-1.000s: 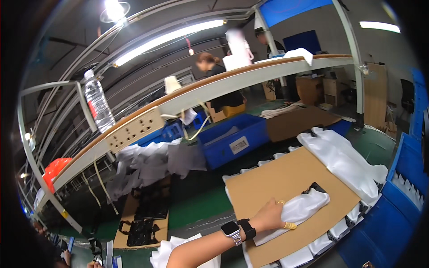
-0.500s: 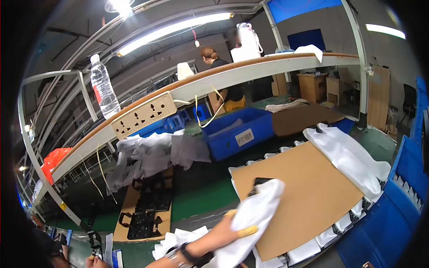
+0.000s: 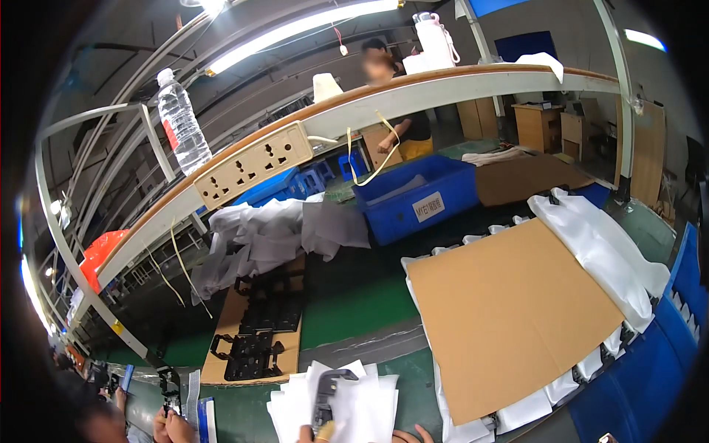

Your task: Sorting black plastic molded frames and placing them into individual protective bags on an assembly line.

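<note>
Low in the view, my left hand [image 3: 316, 434], a yellow cover on one fingertip, is closed on the lower end of a black plastic part [image 3: 325, 391]. A white foam sleeve [image 3: 356, 404] lies against the right side of that part. Beneath them is a fanned stack of white foam sheets [image 3: 281, 413]. My right hand [image 3: 415, 435] shows only a few fingers at the lower edge, apart from each other, just right of the stack; the rest is cut off. A brown cardboard sheet [image 3: 509, 317] lies to the right, over white-wrapped parts [image 3: 591, 258] that stick out around it.
Bare black parts [image 3: 255, 354] lie on cardboard left of centre. Behind are loose white sheets [image 3: 258, 236] and a blue bin [image 3: 413, 196]. A shelf with a socket strip [image 3: 251, 166] crosses above. Blue crates [image 3: 628, 391] stand right. A co-worker's hands [image 3: 171, 427] are at left.
My left hand has come back from over the cardboard sheet to the foam stack at lower centre, bringing the white-sleeved black part. Right-hand fingers now show. The view has shifted slightly.
</note>
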`<state>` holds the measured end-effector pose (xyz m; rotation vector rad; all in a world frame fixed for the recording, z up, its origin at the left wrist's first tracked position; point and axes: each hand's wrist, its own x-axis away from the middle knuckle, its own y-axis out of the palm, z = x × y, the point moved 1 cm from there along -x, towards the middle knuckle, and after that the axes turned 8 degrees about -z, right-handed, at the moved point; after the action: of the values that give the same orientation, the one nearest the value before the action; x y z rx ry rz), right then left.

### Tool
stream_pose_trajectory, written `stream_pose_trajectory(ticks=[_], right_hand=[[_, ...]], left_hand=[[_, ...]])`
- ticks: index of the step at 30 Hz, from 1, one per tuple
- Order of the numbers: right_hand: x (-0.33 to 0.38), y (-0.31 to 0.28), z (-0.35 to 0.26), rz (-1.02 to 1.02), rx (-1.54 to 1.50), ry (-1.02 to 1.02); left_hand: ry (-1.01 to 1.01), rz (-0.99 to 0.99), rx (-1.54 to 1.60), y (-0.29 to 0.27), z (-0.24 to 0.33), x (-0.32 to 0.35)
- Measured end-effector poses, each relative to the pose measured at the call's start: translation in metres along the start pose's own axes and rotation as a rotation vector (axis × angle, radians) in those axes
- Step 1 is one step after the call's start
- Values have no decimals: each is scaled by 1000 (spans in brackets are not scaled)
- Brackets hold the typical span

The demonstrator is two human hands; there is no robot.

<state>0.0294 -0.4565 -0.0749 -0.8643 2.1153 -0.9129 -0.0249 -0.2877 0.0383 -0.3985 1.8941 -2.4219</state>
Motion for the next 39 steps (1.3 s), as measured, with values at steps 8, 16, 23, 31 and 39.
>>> stream_pose_trajectory(ticks=[8, 16, 23, 31, 39], right_hand=[[2, 3, -1, 1, -23, 20], [5, 17, 4, 61, -147, 84], [1, 2, 0, 46, -61, 32], [-3, -6, -8, -34, -85, 100], [-3, -7, -6, -54, -52, 108]], left_hand=[[90, -157, 165, 0, 11, 10], [115, -181, 45, 18, 10, 15], [-89, -141, 165, 19, -16, 3], [-124, 218, 474, 6, -47, 2], [-177, 272, 427, 18, -95, -8]])
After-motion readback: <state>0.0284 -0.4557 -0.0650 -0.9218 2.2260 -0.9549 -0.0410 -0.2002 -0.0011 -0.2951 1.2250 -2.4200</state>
